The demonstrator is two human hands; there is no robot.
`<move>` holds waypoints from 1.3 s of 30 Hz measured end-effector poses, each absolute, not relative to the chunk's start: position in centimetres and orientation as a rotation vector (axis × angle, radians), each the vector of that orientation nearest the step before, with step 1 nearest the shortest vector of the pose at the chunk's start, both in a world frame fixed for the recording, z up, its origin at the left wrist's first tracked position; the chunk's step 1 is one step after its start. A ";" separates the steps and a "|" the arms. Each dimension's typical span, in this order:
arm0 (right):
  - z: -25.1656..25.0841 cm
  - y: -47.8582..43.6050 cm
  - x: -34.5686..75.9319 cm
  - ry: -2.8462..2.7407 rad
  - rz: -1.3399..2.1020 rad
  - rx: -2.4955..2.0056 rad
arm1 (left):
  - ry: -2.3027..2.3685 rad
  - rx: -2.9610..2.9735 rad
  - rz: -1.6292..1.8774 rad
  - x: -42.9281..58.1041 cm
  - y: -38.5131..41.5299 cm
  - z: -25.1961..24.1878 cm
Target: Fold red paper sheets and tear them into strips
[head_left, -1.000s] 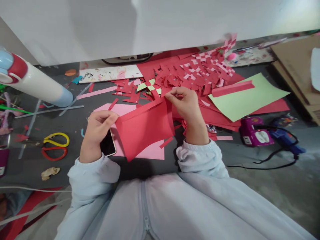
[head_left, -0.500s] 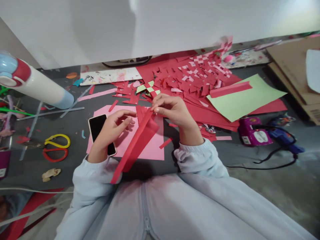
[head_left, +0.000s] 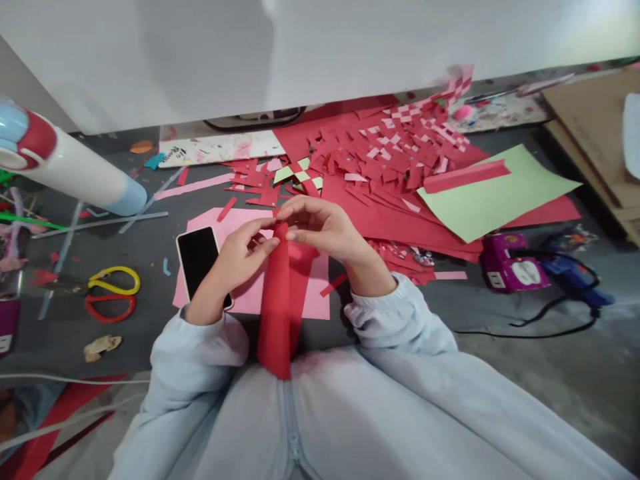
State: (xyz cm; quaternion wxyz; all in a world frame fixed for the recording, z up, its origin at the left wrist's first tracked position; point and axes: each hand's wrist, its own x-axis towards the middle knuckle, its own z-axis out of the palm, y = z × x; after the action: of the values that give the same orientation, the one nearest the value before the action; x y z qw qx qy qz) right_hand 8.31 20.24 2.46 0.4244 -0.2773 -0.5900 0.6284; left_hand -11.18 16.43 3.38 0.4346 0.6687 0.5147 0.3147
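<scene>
A folded red paper (head_left: 276,300) hangs lengthwise toward my lap, its far end between both hands. My left hand (head_left: 245,253) pinches its left edge near the top with thumb and fingers. From the right, my right hand (head_left: 325,230) holds the same end, thumb below and fingers curled over the top. Beneath lies a pink sheet (head_left: 315,300) on the dark table. A black-screened phone (head_left: 197,257) rests on the pink sheet's left part, partly hidden by my left wrist. Just beyond my hands is a small green and red woven piece (head_left: 301,175).
Red sheets and cut scraps (head_left: 390,213) spread behind, with a green sheet (head_left: 495,193) at right. Scissors (head_left: 113,293) and a white bottle (head_left: 85,170) stand left. A purple box (head_left: 513,263) and a blue corded tool (head_left: 575,280) lie right.
My left hand has moved right and closed on the red paper. My right hand has shifted slightly left. The paper has swung from slanting to nearly straight toward me.
</scene>
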 end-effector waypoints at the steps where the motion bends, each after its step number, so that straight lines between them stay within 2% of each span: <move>1: 2.5 20.2 8.3 -1.458 1.576 -0.710 | 1.286 1.655 0.801 -11.1 16.4 3.3; 10: 2.0 20.1 7.7 -1.334 1.567 -0.927 | 1.452 1.707 0.960 -11.4 16.9 2.9; 17: 1.7 20.1 7.2 -1.289 1.747 -1.061 | 1.546 1.758 1.033 -11.6 17.2 3.0; 24: 1.5 20.0 6.8 -1.376 1.520 -1.020 | 1.584 1.808 1.047 -11.5 17.0 2.6; 39: 1.5 19.6 6.5 -1.329 1.497 -0.976 | 1.444 1.604 1.062 -10.8 16.4 3.1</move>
State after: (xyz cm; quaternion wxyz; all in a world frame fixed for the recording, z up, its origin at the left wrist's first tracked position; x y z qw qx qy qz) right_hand 6.53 19.56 1.47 0.4417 -0.3931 -0.5355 0.6030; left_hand -10.83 16.38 3.13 0.3597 0.6223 0.5601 0.4119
